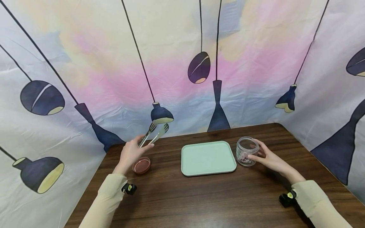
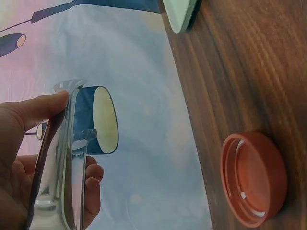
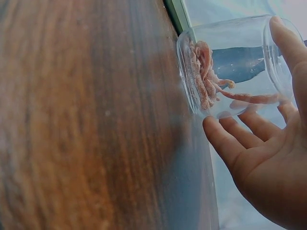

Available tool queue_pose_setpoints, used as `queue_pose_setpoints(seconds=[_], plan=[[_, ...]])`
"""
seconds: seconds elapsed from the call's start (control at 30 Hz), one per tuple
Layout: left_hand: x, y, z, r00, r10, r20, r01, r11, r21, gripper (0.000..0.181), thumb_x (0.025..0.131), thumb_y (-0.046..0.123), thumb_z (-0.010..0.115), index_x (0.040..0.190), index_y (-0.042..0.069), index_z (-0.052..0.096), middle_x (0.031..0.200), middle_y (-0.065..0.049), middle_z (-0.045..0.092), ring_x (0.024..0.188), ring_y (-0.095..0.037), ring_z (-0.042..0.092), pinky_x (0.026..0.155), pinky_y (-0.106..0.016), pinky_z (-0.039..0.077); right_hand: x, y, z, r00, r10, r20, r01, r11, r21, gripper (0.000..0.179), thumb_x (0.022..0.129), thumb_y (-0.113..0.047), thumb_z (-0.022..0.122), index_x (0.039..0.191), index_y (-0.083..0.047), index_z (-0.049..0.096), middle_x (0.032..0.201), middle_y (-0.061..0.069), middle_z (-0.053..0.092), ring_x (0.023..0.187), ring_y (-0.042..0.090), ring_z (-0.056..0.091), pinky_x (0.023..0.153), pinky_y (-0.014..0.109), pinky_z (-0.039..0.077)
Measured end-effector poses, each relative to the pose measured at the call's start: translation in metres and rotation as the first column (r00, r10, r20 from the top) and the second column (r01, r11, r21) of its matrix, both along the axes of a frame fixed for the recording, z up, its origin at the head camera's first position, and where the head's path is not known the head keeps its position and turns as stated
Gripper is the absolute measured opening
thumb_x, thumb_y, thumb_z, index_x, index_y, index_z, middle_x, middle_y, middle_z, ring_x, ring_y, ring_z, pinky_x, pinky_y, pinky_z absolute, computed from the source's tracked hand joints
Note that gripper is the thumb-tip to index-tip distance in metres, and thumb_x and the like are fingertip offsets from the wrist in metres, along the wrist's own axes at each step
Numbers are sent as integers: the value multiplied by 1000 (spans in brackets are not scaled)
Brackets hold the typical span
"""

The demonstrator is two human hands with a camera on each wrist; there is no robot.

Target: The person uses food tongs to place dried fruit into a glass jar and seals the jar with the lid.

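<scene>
My left hand (image 1: 131, 155) holds metal tongs (image 1: 157, 136) above the table's far left part, their two slotted ends raised and apart. In the left wrist view, the thumb lies on one arm of the tongs (image 2: 62, 167) and curled fingers on the other. Below that hand lies a round reddish-brown lid (image 1: 141, 165), its hollow side up. My right hand (image 1: 269, 160) grips a clear, uncovered jar (image 1: 240, 151) from its right side, thumb in front. Inside it, pinkish, wrinkled dried strips (image 3: 204, 76) sit at the bottom, one reaching up toward the mouth.
A mint-green rectangular tray (image 1: 208, 158) lies between the hands, just left of the jar. The dark wooden table (image 1: 199, 199) ends at a hanging cloth (image 1: 176, 76) printed with lamps, behind and at the sides.
</scene>
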State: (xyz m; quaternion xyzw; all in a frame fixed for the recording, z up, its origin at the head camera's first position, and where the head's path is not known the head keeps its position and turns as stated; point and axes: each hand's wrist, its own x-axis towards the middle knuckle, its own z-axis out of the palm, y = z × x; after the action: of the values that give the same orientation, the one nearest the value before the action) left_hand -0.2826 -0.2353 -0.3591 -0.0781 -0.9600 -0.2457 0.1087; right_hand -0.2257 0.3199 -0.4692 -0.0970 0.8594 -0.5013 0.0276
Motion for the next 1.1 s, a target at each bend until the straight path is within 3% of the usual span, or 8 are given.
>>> queue_pose_setpoints(seconds=[0.23, 0.53, 0.8, 0.97, 1.1], plan=[[2, 11, -13, 999, 32, 43, -32, 999, 3, 83, 89, 60, 68, 147, 4, 51, 133, -26, 61, 100, -43, 66, 80, -55, 51, 0, -1, 0, 1000, 0, -3, 0, 1000, 5, 95, 98, -39, 67, 163, -14, 2, 160, 30, 23, 144, 58, 17, 107, 71, 26], [2, 27, -29, 996, 67, 66, -66, 998, -13, 83, 88, 62, 68, 144, 3, 54, 115, -21, 69, 83, -34, 67, 72, -50, 51, -1, -1, 0, 1000, 2, -7, -2, 1000, 0, 94, 98, -38, 67, 163, -15, 2, 160, 30, 23, 144, 57, 17, 107, 71, 27], [6, 41, -48, 994, 44, 101, -43, 999, -12, 80, 88, 57, 72, 140, -2, 57, 118, -23, 69, 94, -38, 68, 76, -52, 53, -1, 0, -1, 1000, -3, -8, 3, 1000, 20, 95, 98, -40, 67, 163, -14, 2, 160, 30, 24, 143, 57, 18, 106, 71, 28], [6, 48, -60, 994, 8, 112, -7, 1000, -13, 71, 89, 49, 73, 133, -5, 61, 99, -18, 72, 77, -28, 66, 67, -45, 51, 0, 0, -1, 1000, -8, -10, 8, 1000, 26, 96, 98, -40, 67, 163, -14, 1, 159, 29, 25, 143, 57, 19, 105, 71, 28], [6, 53, -69, 993, 6, 117, -2, 999, -33, 68, 90, 45, 74, 132, -7, 61, 111, -24, 70, 89, -33, 69, 73, -49, 54, -1, 0, 0, 1000, -8, -11, 8, 1000, 30, 96, 98, -40, 67, 163, -14, 1, 159, 29, 25, 143, 57, 19, 105, 71, 28]])
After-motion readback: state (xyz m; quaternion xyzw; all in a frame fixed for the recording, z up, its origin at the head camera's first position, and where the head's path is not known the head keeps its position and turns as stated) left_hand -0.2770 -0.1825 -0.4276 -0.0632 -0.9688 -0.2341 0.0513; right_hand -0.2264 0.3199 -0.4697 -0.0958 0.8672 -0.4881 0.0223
